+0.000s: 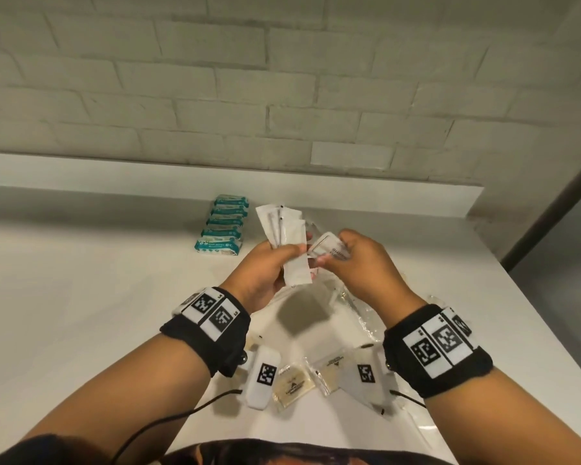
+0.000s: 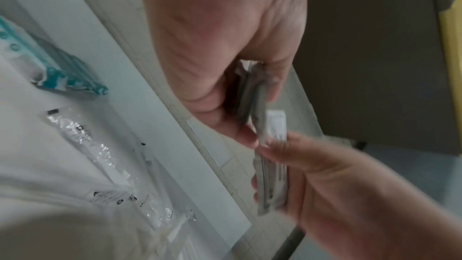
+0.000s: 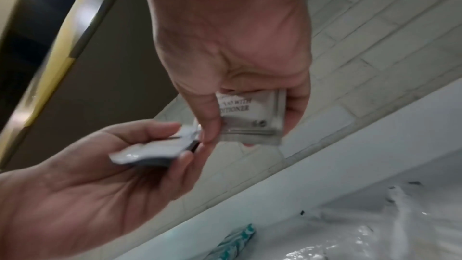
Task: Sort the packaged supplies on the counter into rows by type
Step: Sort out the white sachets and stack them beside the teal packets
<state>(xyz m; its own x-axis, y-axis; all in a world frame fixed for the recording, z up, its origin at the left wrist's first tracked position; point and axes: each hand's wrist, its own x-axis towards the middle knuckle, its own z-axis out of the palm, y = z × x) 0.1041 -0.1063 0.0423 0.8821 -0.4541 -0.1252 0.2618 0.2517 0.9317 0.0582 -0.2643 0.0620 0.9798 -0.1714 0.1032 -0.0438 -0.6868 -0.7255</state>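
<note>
My left hand [image 1: 271,263] grips a fanned stack of white sachets [image 1: 287,243], held upright above the counter; the stack [image 2: 247,94] shows edge-on in the left wrist view. Right beside it, my right hand [image 1: 346,260] pinches a small clear sachet with printed text [image 1: 329,251], seen flat between thumb and fingers [image 3: 252,118]. A row of teal-and-white packets [image 1: 223,226] lies at the back of the white counter [image 1: 81,297]. Clear-wrapped packages [image 1: 356,303] lie under my hands, and yellowish sachets [image 1: 292,385] lie near my wrists.
A white brick wall [image 1: 282,95] with a low ledge backs the counter. The counter's right edge [image 1: 534,313] drops off to a grey floor. Cables run from my wrist bands along the near edge.
</note>
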